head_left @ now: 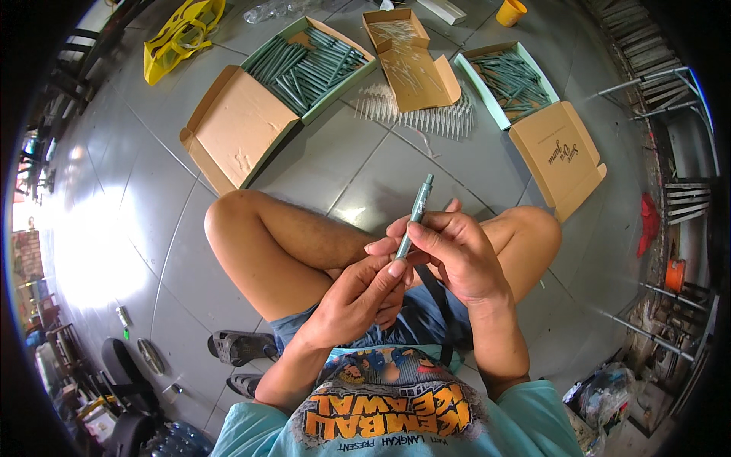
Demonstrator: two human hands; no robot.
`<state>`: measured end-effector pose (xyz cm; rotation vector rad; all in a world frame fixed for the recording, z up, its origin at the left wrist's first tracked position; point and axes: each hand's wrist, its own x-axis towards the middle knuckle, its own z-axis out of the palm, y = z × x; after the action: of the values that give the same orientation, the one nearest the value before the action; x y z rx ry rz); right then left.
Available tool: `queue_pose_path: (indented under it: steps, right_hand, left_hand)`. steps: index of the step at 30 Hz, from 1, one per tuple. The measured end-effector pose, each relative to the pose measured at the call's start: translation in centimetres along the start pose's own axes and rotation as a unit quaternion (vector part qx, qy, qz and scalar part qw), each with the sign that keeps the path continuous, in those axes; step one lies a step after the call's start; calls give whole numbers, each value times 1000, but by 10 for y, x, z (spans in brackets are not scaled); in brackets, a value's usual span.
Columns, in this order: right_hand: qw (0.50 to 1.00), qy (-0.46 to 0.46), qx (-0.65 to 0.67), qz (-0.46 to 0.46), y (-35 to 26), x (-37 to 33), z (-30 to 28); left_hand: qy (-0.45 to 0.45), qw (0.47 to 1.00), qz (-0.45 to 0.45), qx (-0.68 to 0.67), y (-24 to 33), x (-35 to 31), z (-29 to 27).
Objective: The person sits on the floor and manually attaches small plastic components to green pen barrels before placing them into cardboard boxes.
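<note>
A grey-green pen (420, 199) is held slantwise above my lap, its narrower end pointing up and away. My left hand (356, 294) pinches the lower end between thumb and fingers. Around its middle, my right hand (463, 257) is closed, with the thumb along the barrel. Both hands are nearly touching each other. Beyond them, a box (228, 122) at the left holds many similar pens (301, 67). Another box (554, 145) at the right holds more of these pens (512, 80).
Between the boxes lies an open cardboard tray (407, 57) with thin clear pieces. Beside it, a row of slim translucent parts (442, 120) lies on grey floor tiles (358, 164). A yellow bag (179, 42), yellow cup (511, 12) and dark sandals (242, 347) are around me.
</note>
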<state>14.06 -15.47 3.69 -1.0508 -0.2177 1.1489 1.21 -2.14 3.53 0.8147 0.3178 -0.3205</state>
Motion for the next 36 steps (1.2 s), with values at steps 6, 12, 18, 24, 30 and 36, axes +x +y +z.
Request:
queue_pose_path:
  steps: [6, 12, 18, 24, 30, 36]
  right_hand:
    - [1000, -2, 25, 14, 0, 0, -1]
    - [1000, -11, 0, 19, -4, -4, 0]
    - [1000, 17, 4, -7, 3, -2, -1]
    - [998, 41, -32, -35, 9, 2, 1]
    - [999, 54, -6, -1, 13, 5, -5]
    - [999, 31, -28, -21, 10, 2, 1]
  left_hand:
    - [-6, 1000, -8, -2, 1, -1, 0]
    - [-2, 1000, 0, -22, -5, 1, 0]
    - [-2, 1000, -8, 2, -7, 2, 0]
    - [-5, 1000, -22, 8, -4, 1, 0]
    - [-5, 999, -25, -40, -9, 4, 4]
    - [-26, 992, -32, -118, -13, 4, -6]
